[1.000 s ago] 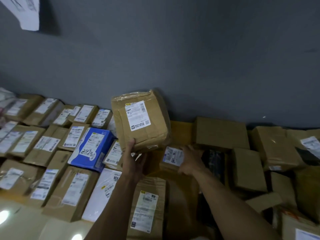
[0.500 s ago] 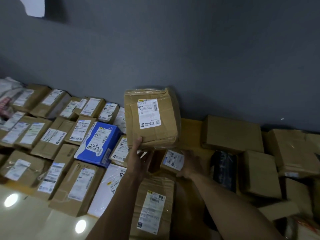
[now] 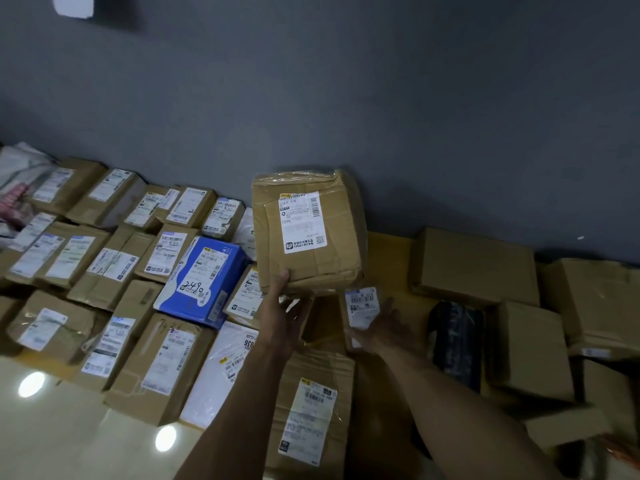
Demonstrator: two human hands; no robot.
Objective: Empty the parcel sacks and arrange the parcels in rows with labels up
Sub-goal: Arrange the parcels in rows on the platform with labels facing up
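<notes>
My left hand [image 3: 282, 315] holds a large taped brown box [image 3: 332, 268] by its bottom edge, lifted above the floor with its white label facing me. My right hand [image 3: 384, 329] grips a small parcel with a white label [image 3: 362, 304], low and just right of the big box. Rows of labelled brown parcels [image 3: 114, 268] lie label up on the left, with a blue box marked 2490 [image 3: 202, 282] among them. A labelled brown box [image 3: 311, 415] lies between my forearms.
A grey wall [image 3: 381, 116] runs behind the parcels. Unsorted brown boxes [image 3: 474, 268] without visible labels and a dark wrapped parcel [image 3: 455, 341] crowd the right side. A white flat parcel [image 3: 221, 375] lies near my left forearm. Glossy pale floor [image 3: 52, 438] shows at bottom left.
The view has shifted left and down. My left hand keeps the big box raised, slightly further right. My right hand has lifted the small labelled parcel off the pile.
</notes>
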